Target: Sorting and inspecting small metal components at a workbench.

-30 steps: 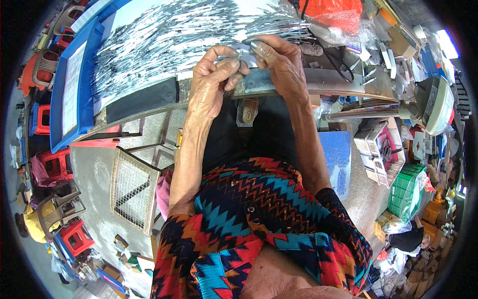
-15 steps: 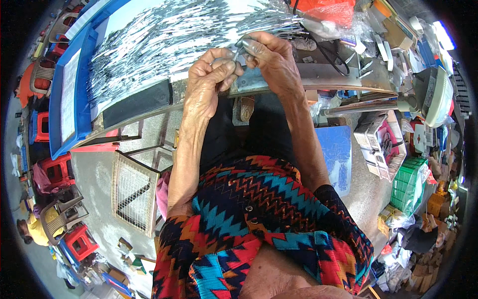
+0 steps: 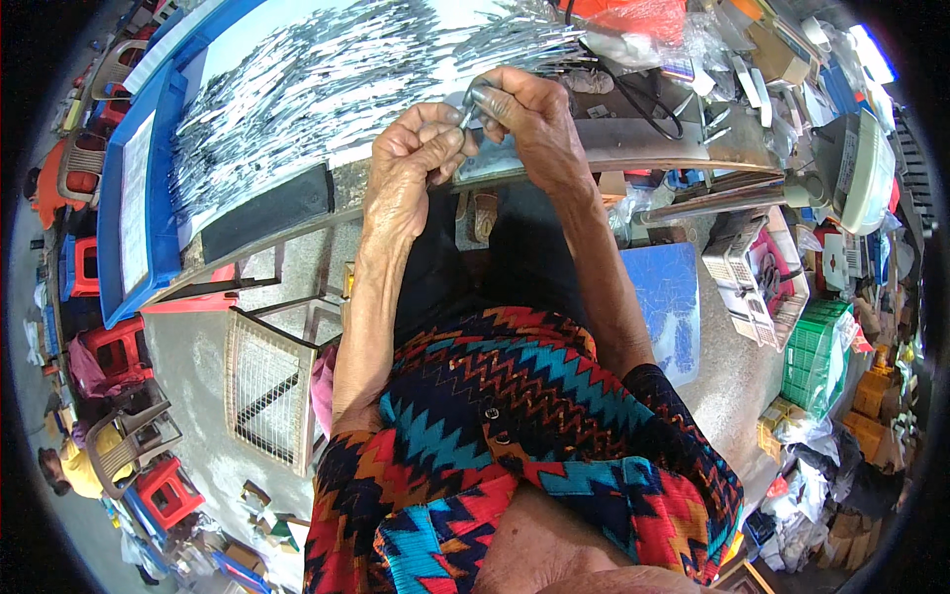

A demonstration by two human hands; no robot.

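- left hand (image 3: 418,148) pinching the lower end of a thin silvery piece (image 3: 466,117)
- right hand (image 3: 527,107) pinching its top end
- piece sits between both hands, near that messy strip pile (image 3: 317,94)

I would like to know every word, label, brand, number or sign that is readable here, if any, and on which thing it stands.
No text is readable.
White sheet in the blue tray: faint marks, too blurred.
Pale-cased device at the right: label on its side, too small.
Thin silvery strips: no lettering visible.
Any other print is too small or blurred.
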